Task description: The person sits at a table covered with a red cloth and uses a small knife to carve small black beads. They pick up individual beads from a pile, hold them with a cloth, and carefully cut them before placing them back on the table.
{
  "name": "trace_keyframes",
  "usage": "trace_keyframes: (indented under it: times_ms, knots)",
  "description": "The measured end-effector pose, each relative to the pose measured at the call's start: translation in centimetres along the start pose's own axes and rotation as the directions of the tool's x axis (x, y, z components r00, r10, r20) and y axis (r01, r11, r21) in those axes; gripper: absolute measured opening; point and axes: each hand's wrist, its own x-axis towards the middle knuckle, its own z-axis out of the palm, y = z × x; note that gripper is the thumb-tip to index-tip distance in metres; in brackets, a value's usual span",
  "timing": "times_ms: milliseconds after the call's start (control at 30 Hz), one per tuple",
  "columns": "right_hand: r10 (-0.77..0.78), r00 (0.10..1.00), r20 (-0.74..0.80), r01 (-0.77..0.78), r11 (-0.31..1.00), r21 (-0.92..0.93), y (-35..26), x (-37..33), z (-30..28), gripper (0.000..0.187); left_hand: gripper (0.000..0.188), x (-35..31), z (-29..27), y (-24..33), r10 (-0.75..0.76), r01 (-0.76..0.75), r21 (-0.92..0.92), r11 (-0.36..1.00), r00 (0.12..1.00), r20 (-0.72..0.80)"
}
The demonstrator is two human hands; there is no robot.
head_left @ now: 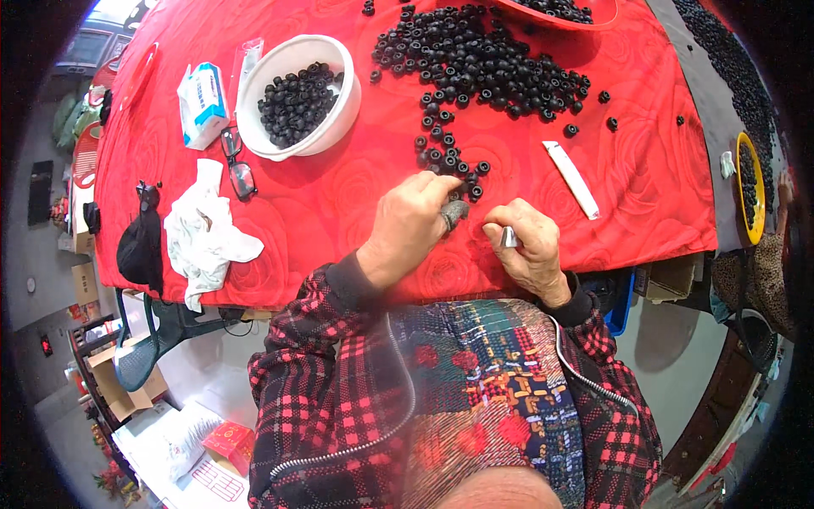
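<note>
My left hand is curled at the near end of a trail of small round black pieces with hollow tops. Its fingertips touch or almost touch the nearest ones, and whether a piece is pinched there is hidden. A dark grey cover wraps one digit of this hand. To its right, my right hand is closed around a short silver metal tool, most of which the fingers hide. The trail leads back to a large heap of the same black pieces.
A white bowl of black pieces stands left, beside a tissue pack, glasses and a white cloth. A white strip-shaped packet lies right. Farther off are a red basin and a yellow-rimmed basin.
</note>
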Motion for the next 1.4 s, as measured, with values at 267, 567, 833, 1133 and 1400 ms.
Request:
trace_keyframes:
  times_ms: [267,567,833,1133,1400]
  knots:
    - [-0.014,1.0,-0.001,0.014,1.0,0.01,0.3,-0.1,0.2,0.007,0.02,1.1,-0.6,0.5,-0.134,0.081,0.231,0.969,0.966,0.221]
    - [-0.001,0.999,0.039,0.001,1.0,-0.003,-0.1,0.0,0.0,0.016,0.017,0.4,-1.3,1.1,-0.149,0.1,0.245,0.964,0.97,0.191]
    - [-0.026,0.999,0.025,0.026,1.0,0.004,-0.2,0.0,0.2,0.015,0.019,0.0,-1.6,0.5,-0.172,0.125,0.217,0.968,0.962,0.213]
    - [0.079,0.997,0.024,-0.082,0.984,0.157,-2.7,1.7,-0.4,0.028,0.021,-2.6,-3.1,2.6,-0.382,0.51,-0.841,-0.18,0.752,0.537]
    - [0.052,0.994,0.1,-0.07,0.98,0.187,-2.6,1.7,0.5,0.03,0.024,-3.2,-2.2,3.1,-0.304,0.579,-0.764,-0.286,0.701,0.645]
